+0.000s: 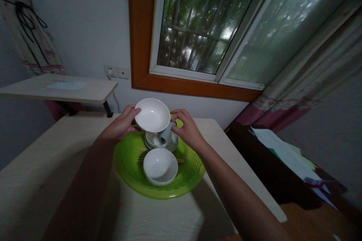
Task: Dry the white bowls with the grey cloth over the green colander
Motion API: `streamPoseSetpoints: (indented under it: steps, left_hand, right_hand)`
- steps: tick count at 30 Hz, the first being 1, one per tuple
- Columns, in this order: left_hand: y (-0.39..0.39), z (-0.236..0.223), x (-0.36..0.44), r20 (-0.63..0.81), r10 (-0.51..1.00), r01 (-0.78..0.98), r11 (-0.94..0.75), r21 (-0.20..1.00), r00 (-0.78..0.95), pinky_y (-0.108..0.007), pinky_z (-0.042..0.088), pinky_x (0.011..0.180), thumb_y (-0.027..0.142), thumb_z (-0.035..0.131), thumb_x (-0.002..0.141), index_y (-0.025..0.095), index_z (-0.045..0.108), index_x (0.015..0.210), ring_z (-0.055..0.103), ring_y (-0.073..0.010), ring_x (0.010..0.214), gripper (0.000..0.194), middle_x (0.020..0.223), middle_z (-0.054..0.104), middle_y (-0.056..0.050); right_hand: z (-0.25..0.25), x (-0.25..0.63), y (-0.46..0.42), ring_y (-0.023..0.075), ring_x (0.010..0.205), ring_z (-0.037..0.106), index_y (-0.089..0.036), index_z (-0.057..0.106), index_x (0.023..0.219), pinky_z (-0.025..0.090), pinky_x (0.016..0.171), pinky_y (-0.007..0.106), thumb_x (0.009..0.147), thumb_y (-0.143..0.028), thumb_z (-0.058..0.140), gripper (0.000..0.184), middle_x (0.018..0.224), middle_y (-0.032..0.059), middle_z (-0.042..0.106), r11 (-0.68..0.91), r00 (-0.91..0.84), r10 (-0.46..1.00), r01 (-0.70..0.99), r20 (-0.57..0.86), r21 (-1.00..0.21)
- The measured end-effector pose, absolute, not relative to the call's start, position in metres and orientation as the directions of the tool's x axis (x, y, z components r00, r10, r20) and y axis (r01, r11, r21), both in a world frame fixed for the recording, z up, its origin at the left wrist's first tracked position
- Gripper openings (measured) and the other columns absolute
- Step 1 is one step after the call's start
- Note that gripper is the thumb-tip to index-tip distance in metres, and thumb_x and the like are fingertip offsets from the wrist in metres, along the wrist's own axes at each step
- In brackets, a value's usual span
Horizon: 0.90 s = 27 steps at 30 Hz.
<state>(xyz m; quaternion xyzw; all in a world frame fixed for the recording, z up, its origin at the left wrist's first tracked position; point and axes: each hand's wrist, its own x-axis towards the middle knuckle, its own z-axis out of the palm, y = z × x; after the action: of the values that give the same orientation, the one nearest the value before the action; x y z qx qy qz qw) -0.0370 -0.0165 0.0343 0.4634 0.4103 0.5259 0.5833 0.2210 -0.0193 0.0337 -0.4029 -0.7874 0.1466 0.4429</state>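
My left hand (126, 122) grips the left rim of a white bowl (153, 115), raised and tilted over a green plastic basket (158, 195). At the bowl's right side, my right hand (185, 125) pinches a grey cloth (166, 134) that hangs down below the rim. Another white bowl (160, 166) sits upright at the near side of the basket. Behind it, more white dishes (173, 144) lie partly covered by the raised bowl and the cloth. Wooden chopsticks (178, 160) rest in the basket, partly hidden behind the near bowl.
The basket stands on a pale wooden table (56, 180). A raised shelf (36, 87) with a paper on it is at the left. Ahead is a wall with a barred window (203, 22). At the right, papers (283, 150) lie on dark furniture below a curtain (313, 64).
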Motion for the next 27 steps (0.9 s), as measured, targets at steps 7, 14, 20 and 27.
streamPoseSetpoints:
  steps: [7, 14, 20, 27]
  left_hand:
    - [-0.018, 0.038, -0.037, -0.021, 0.997, -0.175, 0.035, 0.984, 0.08, -0.03, 0.056, 0.061, 0.043, 0.066, 0.084, 0.023, 0.05, 0.129, 0.065, -0.0175, 0.075, 0.052, 0.103, 0.064, -0.007]
    - [-0.018, 0.034, -0.038, -0.04, 0.997, -0.07, 0.045, 0.997, 0.071, -0.028, 0.053, 0.059, 0.048, 0.067, 0.084, 0.026, 0.05, 0.131, 0.067, -0.0199, 0.079, 0.055, 0.104, 0.066, -0.008]
    - [-0.02, 0.035, -0.039, -0.011, 0.998, 0.041, 0.008, 0.999, 0.067, -0.027, 0.052, 0.06, 0.053, 0.065, 0.084, 0.025, 0.049, 0.133, 0.067, -0.022, 0.086, 0.059, 0.106, 0.068, -0.009]
    - [-0.026, 0.045, -0.033, -0.001, 0.998, 0.139, -0.009, 0.99, 0.069, -0.028, 0.054, 0.061, 0.055, 0.064, 0.085, 0.022, 0.046, 0.136, 0.067, -0.0234, 0.089, 0.064, 0.105, 0.066, -0.01]
  right_hand:
    - [0.047, 0.234, -0.025, 0.0151, 0.063, 0.046, -0.024, 0.046, 0.067, 0.035, 0.061, 0.027, 0.069, -0.018, 0.06, 0.016, 0.065, -0.0036, 0.052, 0.336, -0.197, 0.942, 0.577, 0.272, -0.745]
    - [0.058, 0.251, -0.029, 0.0112, 0.056, 0.047, -0.021, 0.06, 0.079, 0.03, 0.049, 0.024, 0.07, -0.033, 0.077, 0.022, 0.065, -0.0032, 0.056, -0.105, -0.318, 0.93, 0.253, -0.185, -0.962]
    - [0.054, 0.259, -0.021, 0.0118, 0.058, 0.052, -0.02, 0.064, 0.077, 0.038, 0.051, 0.024, 0.068, -0.043, 0.083, 0.031, 0.067, -0.0017, 0.059, -0.135, -0.203, 0.967, 0.113, -0.156, -0.984]
    - [0.056, 0.239, -0.025, 0.0152, 0.062, 0.055, -0.023, 0.063, 0.082, 0.042, 0.058, 0.027, 0.078, -0.048, 0.074, 0.027, 0.072, -0.0013, 0.063, 0.257, 0.152, 0.938, 0.293, 0.31, -0.921]
